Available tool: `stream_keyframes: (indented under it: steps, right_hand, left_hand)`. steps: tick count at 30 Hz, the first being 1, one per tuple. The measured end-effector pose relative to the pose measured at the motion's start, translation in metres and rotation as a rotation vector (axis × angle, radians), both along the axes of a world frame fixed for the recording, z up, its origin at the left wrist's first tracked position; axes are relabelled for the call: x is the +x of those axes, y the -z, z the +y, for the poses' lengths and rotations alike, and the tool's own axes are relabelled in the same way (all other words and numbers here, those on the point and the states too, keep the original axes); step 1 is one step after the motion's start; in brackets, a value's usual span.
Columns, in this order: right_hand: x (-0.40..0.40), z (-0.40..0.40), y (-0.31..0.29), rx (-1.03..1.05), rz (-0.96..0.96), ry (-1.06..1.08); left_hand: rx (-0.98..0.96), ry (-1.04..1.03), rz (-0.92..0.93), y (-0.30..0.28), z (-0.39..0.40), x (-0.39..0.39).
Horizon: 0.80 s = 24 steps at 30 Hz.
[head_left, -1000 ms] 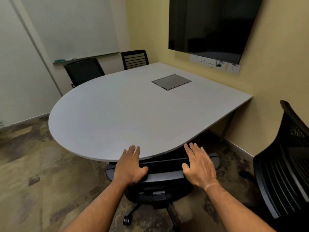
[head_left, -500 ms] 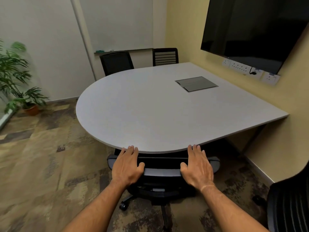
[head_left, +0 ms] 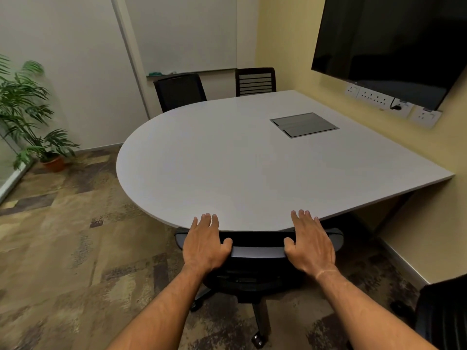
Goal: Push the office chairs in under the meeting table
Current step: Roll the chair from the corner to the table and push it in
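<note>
A black office chair point(head_left: 256, 251) stands tucked against the near rounded edge of the grey meeting table point(head_left: 240, 162), its seat hidden under the top. My left hand point(head_left: 206, 242) lies flat on the left part of the chair's backrest top, fingers straight toward the table edge. My right hand point(head_left: 309, 242) lies flat on the right part the same way. Two more black chairs, one mesh-backed point(head_left: 179, 90) and one slatted point(head_left: 255, 81), stand at the far side. A fourth black chair point(head_left: 444, 314) shows at the lower right.
A wall screen point(head_left: 394, 39) and a row of sockets point(head_left: 379, 99) are on the yellow right wall. A potted plant point(head_left: 27, 114) stands at the left on the patterned carpet. A grey cable hatch point(head_left: 304, 124) sits in the tabletop. A whiteboard point(head_left: 184, 34) hangs on the far wall.
My view has swung left, so the plant came into sight and the right chair slid to the frame's edge. Both hands stay flat on the backrest against the table edge.
</note>
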State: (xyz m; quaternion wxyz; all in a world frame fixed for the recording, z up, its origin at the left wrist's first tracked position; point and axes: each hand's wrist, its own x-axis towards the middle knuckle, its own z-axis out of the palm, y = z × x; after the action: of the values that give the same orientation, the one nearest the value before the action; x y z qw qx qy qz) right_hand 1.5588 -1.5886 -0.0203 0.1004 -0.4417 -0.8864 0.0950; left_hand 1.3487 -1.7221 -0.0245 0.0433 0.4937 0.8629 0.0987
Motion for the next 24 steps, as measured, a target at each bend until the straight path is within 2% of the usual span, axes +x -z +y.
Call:
stream_keyframes:
  steps: [12, 24]
  right_hand:
    - [0.005, 0.053, 0.007, 0.029, 0.009, -0.012]
    - [0.033, 0.140, 0.007, 0.029, -0.001, -0.128]
  left_hand:
    - [0.010, 0.007, 0.001, 0.002, 0.045, 0.007]
    - [-0.017, -0.111, -0.040, 0.002, 0.108, 0.052]
